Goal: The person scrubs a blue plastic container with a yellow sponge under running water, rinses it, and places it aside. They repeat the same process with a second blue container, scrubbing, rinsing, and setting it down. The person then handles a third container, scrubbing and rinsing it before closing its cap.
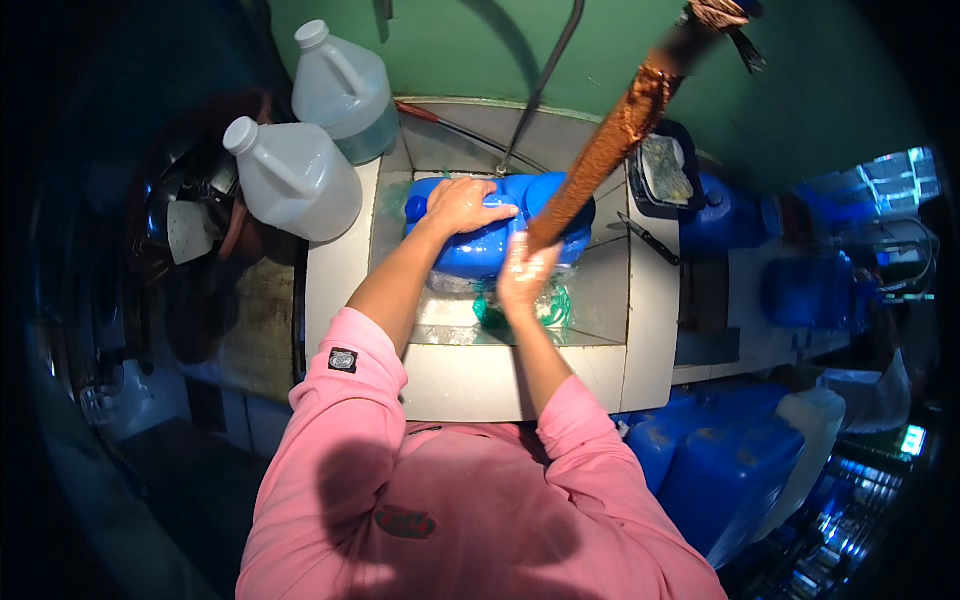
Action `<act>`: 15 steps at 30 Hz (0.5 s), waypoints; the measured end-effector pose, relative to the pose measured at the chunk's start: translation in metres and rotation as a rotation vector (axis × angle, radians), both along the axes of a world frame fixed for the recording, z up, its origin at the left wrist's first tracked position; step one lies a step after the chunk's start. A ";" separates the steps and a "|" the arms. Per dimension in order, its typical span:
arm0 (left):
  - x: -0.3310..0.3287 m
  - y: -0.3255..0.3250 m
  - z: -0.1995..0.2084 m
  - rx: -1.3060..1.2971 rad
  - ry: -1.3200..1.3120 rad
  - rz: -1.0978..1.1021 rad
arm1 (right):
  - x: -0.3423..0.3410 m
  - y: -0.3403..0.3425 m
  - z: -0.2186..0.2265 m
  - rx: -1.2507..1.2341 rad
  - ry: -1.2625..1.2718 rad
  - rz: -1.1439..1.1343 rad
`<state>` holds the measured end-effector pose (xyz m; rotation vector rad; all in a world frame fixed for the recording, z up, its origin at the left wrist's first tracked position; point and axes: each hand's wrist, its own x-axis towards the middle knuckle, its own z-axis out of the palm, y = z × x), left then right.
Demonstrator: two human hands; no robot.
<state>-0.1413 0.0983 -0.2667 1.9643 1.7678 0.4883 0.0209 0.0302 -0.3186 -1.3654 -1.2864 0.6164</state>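
A wet blue plastic jerry can [470,255] lies in a tiled sink [610,270]. My left hand [462,208] grips its top, with the thumb stretched toward the middle of the can. At the can's near right side is my right hand [527,275], blurred, its fingers partly hidden. A long brown wrapped pole [605,150] slants down from the upper right and overlaps this hand; whether the hand holds it cannot be made out. Beneath the can, on the sink's bottom, lies something green and net-like [555,308].
Two translucent jugs, one nearer [305,190] and one farther [350,95], stand left of the sink. On the right ledge are a knife [655,242] and a dark tub with a sponge [665,170]. Large blue containers [735,470] stand at lower right. A dark hose [545,80] hangs behind.
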 end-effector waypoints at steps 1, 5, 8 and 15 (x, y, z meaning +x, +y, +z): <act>0.000 0.002 0.001 -0.050 0.007 0.015 | -0.019 -0.010 -0.001 -0.037 -0.035 0.108; -0.004 0.009 0.004 -0.180 -0.077 0.081 | -0.045 -0.027 0.007 0.074 -0.428 0.273; -0.006 0.012 0.004 -0.175 -0.107 0.047 | -0.004 -0.015 0.017 -0.140 -0.387 0.256; -0.003 0.005 -0.002 -0.096 -0.113 0.085 | 0.085 0.023 0.020 -0.073 -0.226 -0.097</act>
